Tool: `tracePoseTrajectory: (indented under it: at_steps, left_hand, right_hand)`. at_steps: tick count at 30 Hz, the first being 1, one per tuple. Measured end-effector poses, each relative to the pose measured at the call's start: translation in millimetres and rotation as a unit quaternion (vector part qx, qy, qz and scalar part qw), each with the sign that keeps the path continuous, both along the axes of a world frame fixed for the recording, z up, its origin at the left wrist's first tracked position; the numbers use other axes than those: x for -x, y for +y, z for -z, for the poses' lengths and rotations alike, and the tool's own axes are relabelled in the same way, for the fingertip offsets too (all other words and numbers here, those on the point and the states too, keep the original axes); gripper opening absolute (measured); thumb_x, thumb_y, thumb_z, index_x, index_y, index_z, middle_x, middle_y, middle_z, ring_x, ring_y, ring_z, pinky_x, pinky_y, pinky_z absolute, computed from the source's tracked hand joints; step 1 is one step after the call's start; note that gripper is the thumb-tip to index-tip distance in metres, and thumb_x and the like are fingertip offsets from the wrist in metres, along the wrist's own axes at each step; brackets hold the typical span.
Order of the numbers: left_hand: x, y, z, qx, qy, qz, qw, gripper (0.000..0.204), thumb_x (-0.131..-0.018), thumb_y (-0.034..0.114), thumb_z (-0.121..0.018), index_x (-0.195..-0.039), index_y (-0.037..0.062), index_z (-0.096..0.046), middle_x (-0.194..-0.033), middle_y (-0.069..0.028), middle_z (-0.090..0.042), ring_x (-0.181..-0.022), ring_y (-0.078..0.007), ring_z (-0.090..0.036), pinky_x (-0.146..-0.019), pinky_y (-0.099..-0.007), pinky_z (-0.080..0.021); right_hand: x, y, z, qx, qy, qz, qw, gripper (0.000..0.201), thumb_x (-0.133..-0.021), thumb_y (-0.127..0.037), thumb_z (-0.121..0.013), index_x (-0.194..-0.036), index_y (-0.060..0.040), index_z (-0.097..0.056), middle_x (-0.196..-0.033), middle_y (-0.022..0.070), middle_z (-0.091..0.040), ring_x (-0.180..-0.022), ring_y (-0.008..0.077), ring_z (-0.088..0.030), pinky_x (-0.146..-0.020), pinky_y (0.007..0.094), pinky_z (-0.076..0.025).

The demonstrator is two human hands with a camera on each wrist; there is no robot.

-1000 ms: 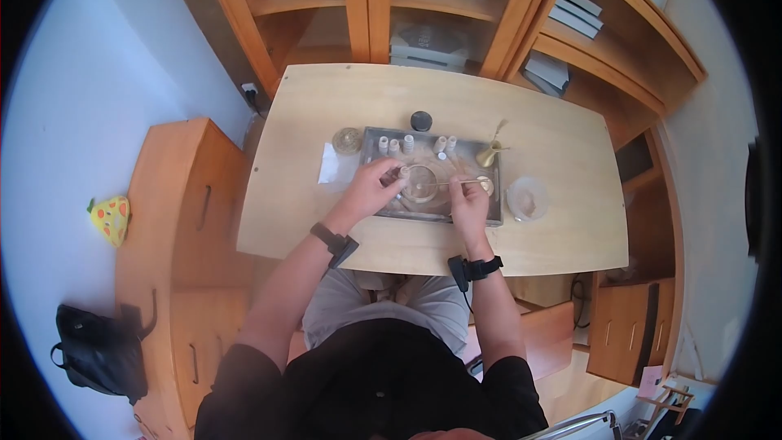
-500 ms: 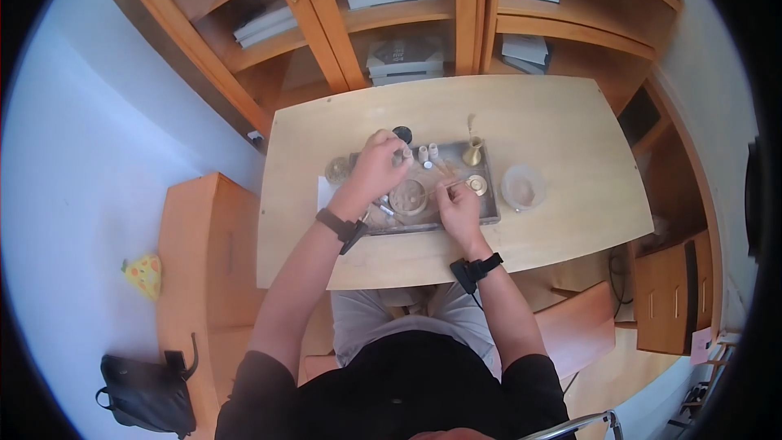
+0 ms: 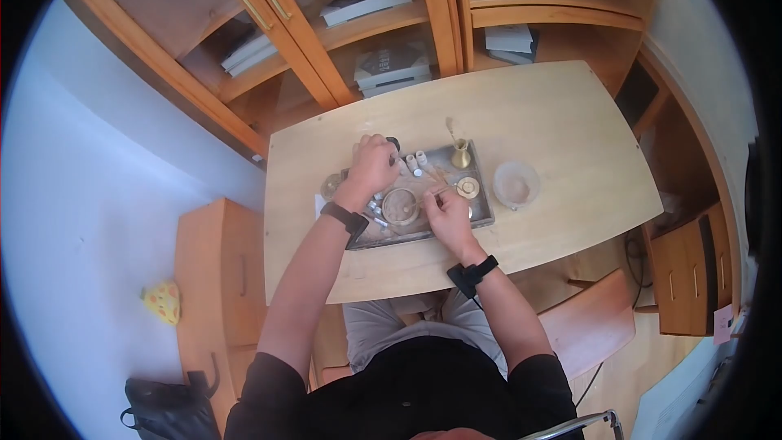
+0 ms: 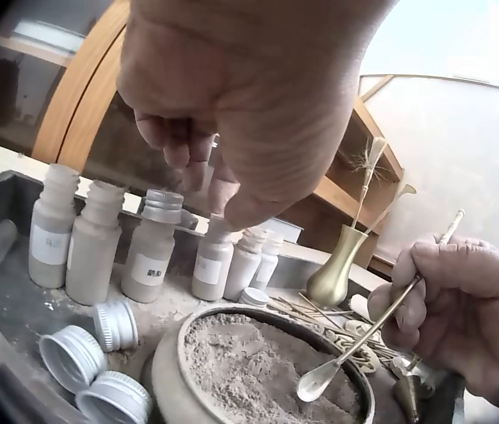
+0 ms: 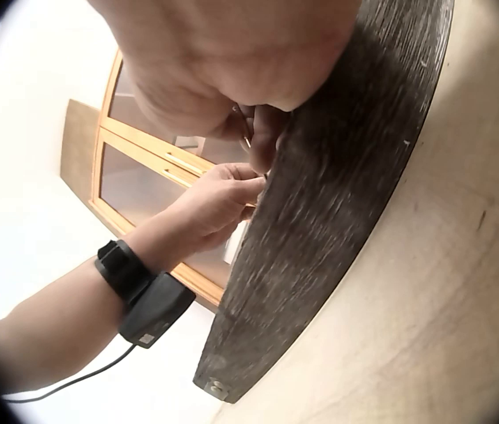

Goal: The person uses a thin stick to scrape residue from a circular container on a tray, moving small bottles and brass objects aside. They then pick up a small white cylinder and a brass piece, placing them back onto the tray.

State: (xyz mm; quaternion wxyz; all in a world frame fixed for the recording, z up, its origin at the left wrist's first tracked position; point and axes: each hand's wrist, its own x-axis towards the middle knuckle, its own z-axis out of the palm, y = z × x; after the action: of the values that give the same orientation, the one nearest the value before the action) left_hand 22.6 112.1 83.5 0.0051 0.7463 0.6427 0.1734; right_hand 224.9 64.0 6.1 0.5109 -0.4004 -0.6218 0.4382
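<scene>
In the left wrist view, the thumb and a finger of the left hand (image 3: 373,169) pinch the top of a small powder-filled bottle (image 4: 210,268), upright in a row of similar bottles at the tray's back. The right hand (image 3: 446,218) (image 4: 470,309) grips a thin metal spoon (image 4: 357,344) between thumb and fingers. Its bowl-shaped tip lies over brownish powder (image 4: 242,352) in a round pot (image 4: 168,375). Several silver caps (image 4: 72,355) lie left of the pot. The right wrist view shows the dark tray's side (image 5: 320,194), and the right hand's fingertips are partly hidden.
A brass vase (image 3: 461,156) with thin tools stands at the tray's back right, near a round brass piece (image 3: 468,187). Right of the tray (image 3: 488,200) sits a translucent bowl (image 3: 516,185). A black round object (image 3: 393,144) is behind the left hand.
The left hand has moved from beside the pot to the bottles at the tray's back. The right hand keeps hold of the spoon near the pot. The head view has turned.
</scene>
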Motion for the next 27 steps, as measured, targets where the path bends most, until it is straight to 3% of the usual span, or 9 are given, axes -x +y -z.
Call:
tracePoseTrajectory:
  at_steps: [11,17,20,23,26,27]
  left_hand:
    - [-17,5,4,0.009,0.006,0.03,1.0,0.029,-0.08,0.02,-0.077,-0.107,0.0092,-0.077,-0.112,-0.0119,-0.069,-0.115,-0.0331,-0.058,-0.101,-0.0462,-0.041]
    - [-15,9,7,0.007,0.012,0.014,1.0,0.023,-0.083,0.019,-0.076,-0.102,0.0076,-0.075,-0.11,-0.0114,-0.07,-0.114,-0.0331,-0.058,-0.101,-0.0466,-0.04]
    - [-14,-7,-14,-0.02,-0.031,0.022,0.999,0.019,-0.084,0.015,-0.075,-0.1,0.0045,-0.073,-0.109,-0.014,-0.071,-0.106,-0.0351,-0.065,-0.097,-0.0471,-0.046]
    - [-6,-26,-33,-0.004,-0.185,0.008,0.983,0.014,-0.088,0.009,-0.071,-0.1,0.0025,-0.069,-0.109,-0.0178,-0.072,-0.098,-0.0326,-0.072,-0.089,-0.0435,-0.055]
    - [3,-51,-40,0.028,-0.247,-0.028,0.968,0.011,-0.094,0.004,-0.065,-0.105,0.0006,-0.065,-0.109,-0.0191,-0.073,-0.095,-0.026,-0.075,-0.083,-0.0372,-0.06]
    - [8,-57,-34,0.032,-0.276,-0.031,0.96,0.012,-0.096,0.004,-0.063,-0.107,0.0001,-0.062,-0.11,-0.0182,-0.073,-0.097,-0.0243,-0.074,-0.084,-0.0365,-0.06]
  right_hand:
    - [1,-2,-4,0.021,-0.004,0.013,1.0,0.019,-0.1,-0.016,-0.066,-0.095,0.0015,-0.071,-0.068,0.0033,-0.065,-0.06,0.0085,-0.058,-0.057,0.0282,-0.047]
    - [1,1,0,-0.018,-0.018,0.026,0.999,0.022,-0.1,-0.017,-0.065,-0.094,0.0036,-0.071,-0.071,0.0072,-0.067,-0.061,0.0109,-0.06,-0.058,0.0301,-0.048]
    - [0,0,-3,0.01,-0.019,0.023,0.999,0.025,-0.1,-0.017,-0.064,-0.092,0.0054,-0.07,-0.076,0.0111,-0.07,-0.064,0.0144,-0.062,-0.061,0.0316,-0.049]
    - [1,-1,-10,-0.028,-0.004,0.031,0.999,0.027,-0.1,-0.018,-0.065,-0.089,0.0066,-0.07,-0.082,0.0148,-0.072,-0.069,0.0197,-0.066,-0.066,0.0339,-0.051]
    - [-1,2,-8,-0.037,-0.054,0.021,0.998,0.019,-0.098,-0.013,-0.064,-0.096,0.0041,-0.072,-0.093,0.0207,-0.074,-0.084,0.0342,-0.072,-0.078,0.038,-0.054]
    - [-1,2,-8,-0.047,-0.06,0.027,0.997,0.019,-0.099,-0.014,-0.064,-0.097,0.0039,-0.072,-0.092,0.0206,-0.074,-0.084,0.0339,-0.072,-0.078,0.0383,-0.055]
